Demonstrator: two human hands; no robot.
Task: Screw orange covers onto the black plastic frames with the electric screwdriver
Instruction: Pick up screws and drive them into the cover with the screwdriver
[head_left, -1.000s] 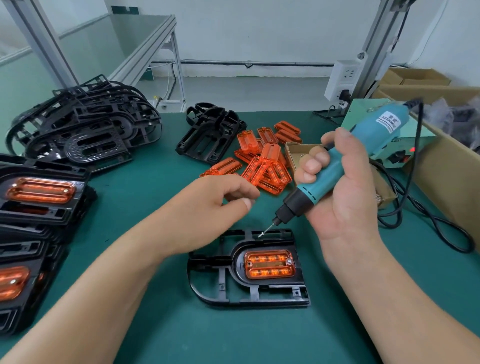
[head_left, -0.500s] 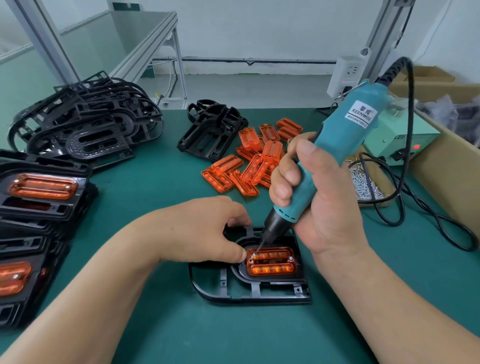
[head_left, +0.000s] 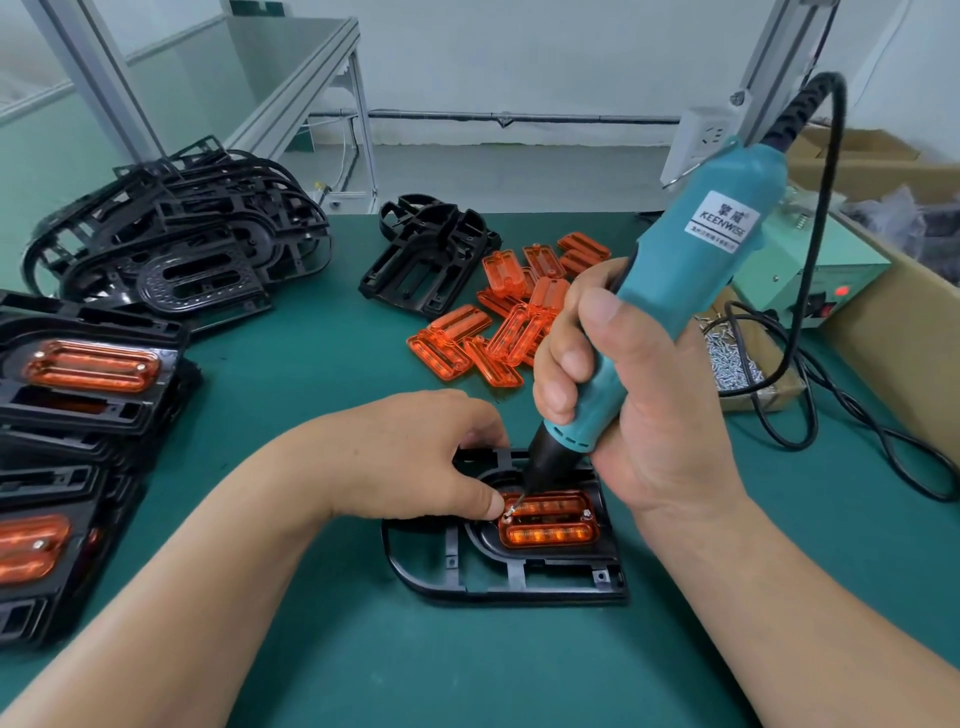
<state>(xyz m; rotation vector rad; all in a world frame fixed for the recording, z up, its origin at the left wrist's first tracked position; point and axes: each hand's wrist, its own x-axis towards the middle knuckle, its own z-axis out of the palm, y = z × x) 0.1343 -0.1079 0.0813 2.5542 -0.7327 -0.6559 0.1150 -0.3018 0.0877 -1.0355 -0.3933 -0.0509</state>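
Observation:
A black frame (head_left: 498, 582) lies flat on the green mat in front of me, with an orange cover (head_left: 550, 519) seated in its oval recess. My right hand (head_left: 639, 405) grips the teal electric screwdriver (head_left: 691, 270), held steeply tilted. Its bit tip sits on a screw (head_left: 508, 512) at the cover's left end; a second screw shows at the right end. My left hand (head_left: 410, 457) holds the frame, fingers curled over its far edge and thumb pressed beside the left screw.
Loose orange covers (head_left: 509, 322) lie mid-table beside a spare frame (head_left: 431, 260). A heap of bare frames (head_left: 171, 244) is at far left, with stacked covered frames (head_left: 88, 374) below it. A box of screws (head_left: 737, 358), the power unit (head_left: 810, 270) and cable (head_left: 810, 415) sit right.
The screwdriver came down from above the frame until its bit met the cover's left end. My left hand dropped from mid-air onto the frame.

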